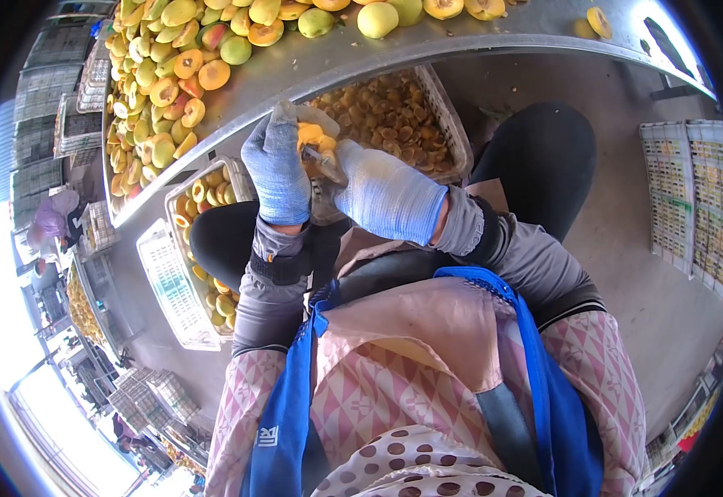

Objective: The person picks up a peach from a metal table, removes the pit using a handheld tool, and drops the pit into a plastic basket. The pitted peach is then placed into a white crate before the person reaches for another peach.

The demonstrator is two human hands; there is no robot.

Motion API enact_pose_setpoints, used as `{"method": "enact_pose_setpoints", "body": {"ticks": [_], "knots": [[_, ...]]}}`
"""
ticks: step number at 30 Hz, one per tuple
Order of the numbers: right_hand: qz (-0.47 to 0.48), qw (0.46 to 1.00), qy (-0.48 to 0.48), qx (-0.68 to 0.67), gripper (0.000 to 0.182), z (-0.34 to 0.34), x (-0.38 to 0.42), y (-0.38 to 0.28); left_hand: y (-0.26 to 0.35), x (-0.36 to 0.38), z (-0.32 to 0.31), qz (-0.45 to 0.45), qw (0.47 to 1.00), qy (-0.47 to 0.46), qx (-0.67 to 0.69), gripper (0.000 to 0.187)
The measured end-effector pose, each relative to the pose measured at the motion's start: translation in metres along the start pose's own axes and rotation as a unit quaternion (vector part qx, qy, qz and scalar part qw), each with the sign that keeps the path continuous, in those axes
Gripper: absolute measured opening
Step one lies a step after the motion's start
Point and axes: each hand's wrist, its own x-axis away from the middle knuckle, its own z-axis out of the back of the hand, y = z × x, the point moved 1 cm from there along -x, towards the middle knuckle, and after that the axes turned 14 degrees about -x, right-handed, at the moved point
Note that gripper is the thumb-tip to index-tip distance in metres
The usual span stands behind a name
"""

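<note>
My left hand [278,170], in a blue-grey knit glove, is closed around a piece of orange-yellow peach [318,136]. Close against it, my right hand [390,195], in a matching glove, is closed on a small metal tool [312,152] that meets the fruit. Gloved fingers hide most of the tool, so its exact kind does not show. Both hands are in front of the metal table's edge, above my lap. Just beyond them a crate [462,137] holds many brown peach stones or scraps.
Peaches, whole and halved, are heaped on the metal table [295,70]. By my left knee stands a crate [241,178] of peach halves, with a white crate [166,273] next to it. Stacked crates [689,199] are at right. Another person [55,219] is at far left.
</note>
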Motion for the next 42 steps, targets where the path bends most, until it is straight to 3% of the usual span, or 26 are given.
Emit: {"method": "enact_pose_setpoints", "body": {"ticks": [4, 7, 10, 12, 18, 21, 24, 27, 28, 31, 34, 37, 40, 42], "knots": [[0.103, 0.994, -0.038, 0.026, 0.023, -0.004, -0.002, 0.011, -0.001, 0.003, 0.001, -0.033, 0.999, 0.009, -0.003, 0.043], [0.086, 0.996, 0.0, -0.01, 0.026, -0.017, 0.001, 0.027, 0.003, 0.003, 0.003, -0.035, 0.999, -0.007, -0.026, 0.041], [-0.088, 0.996, -0.004, -0.001, 0.019, 0.002, 0.002, -0.006, -0.004, -0.004, 0.008, -0.004, 0.998, -0.057, -0.015, 0.036], [-0.072, 0.997, -0.008, 0.017, 0.018, 0.003, 0.002, -0.007, -0.025, -0.007, 0.009, 0.057, 0.994, -0.066, 0.069, 0.034], [-0.071, 0.997, -0.037, 0.003, 0.02, 0.001, 0.005, 0.002, -0.03, -0.012, 0.013, 0.021, 0.991, -0.132, 0.014, 0.031], [-0.032, 0.999, -0.005, -0.009, 0.02, -0.017, 0.003, 0.017, -0.023, -0.014, 0.016, 0.074, 0.98, -0.186, 0.004, 0.051], [0.018, 0.999, 0.019, -0.029, 0.02, -0.005, -0.003, 0.002, 0.005, -0.006, 0.004, 0.016, 0.973, -0.102, 0.207, 0.042], [0.015, 0.994, 0.023, -0.106, 0.022, -0.007, -0.003, 0.0, 0.0, 0.008, 0.001, 0.046, 0.992, 0.004, 0.114, 0.045], [0.008, 0.99, 0.022, -0.14, 0.022, -0.011, -0.003, 0.002, -0.003, 0.01, 0.0, -0.027, 0.997, 0.035, 0.067, 0.045], [-0.074, 0.995, 0.003, -0.072, 0.02, -0.006, 0.001, -0.002, -0.001, 0.009, 0.003, 0.01, 1.0, 0.017, 0.017, 0.045], [-0.096, 0.994, -0.04, -0.028, 0.021, 0.005, -0.002, -0.012, -0.006, 0.008, 0.007, 0.029, 0.999, 0.01, 0.008, 0.043], [0.008, 0.989, -0.017, -0.149, 0.021, 0.002, -0.002, -0.003, -0.002, 0.007, 0.01, -0.001, 0.999, -0.034, 0.025, 0.04], [0.068, 0.984, -0.063, -0.154, 0.016, 0.003, -0.004, 0.001, 0.0, 0.009, 0.009, -0.029, 0.999, -0.034, 0.022, 0.038], [0.047, 0.981, -0.119, -0.147, 0.014, 0.01, -0.003, -0.001, 0.002, 0.01, 0.009, -0.025, 0.999, -0.032, 0.011, 0.037]]}}
